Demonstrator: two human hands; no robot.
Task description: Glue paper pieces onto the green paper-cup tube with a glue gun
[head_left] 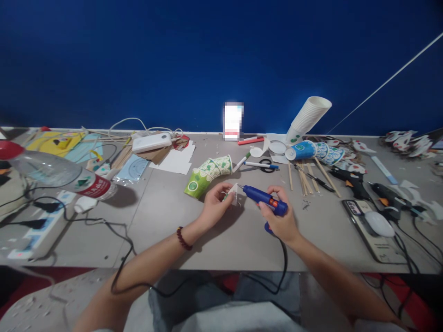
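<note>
My left hand [217, 203] pinches a small white paper piece [235, 193] with some green on it, near the middle of the table. My right hand [279, 219] is wrapped round a blue glue gun [265, 200], whose nozzle points left and ends close to the paper piece; whether they touch is hard to tell. Just beyond my left hand lies a curved row of green and white paper cups [209, 173]. A black cable hangs from the glue gun over the table's front edge.
A water bottle [62, 173] and a power strip [44, 228] are on the left. Blue patterned cups [314, 152], stacked white cups [308, 119], scissors [267, 166] and wooden sticks [303, 180] lie beyond my right hand. Black glue guns [349, 180] and a phone [368, 237] sit on the right.
</note>
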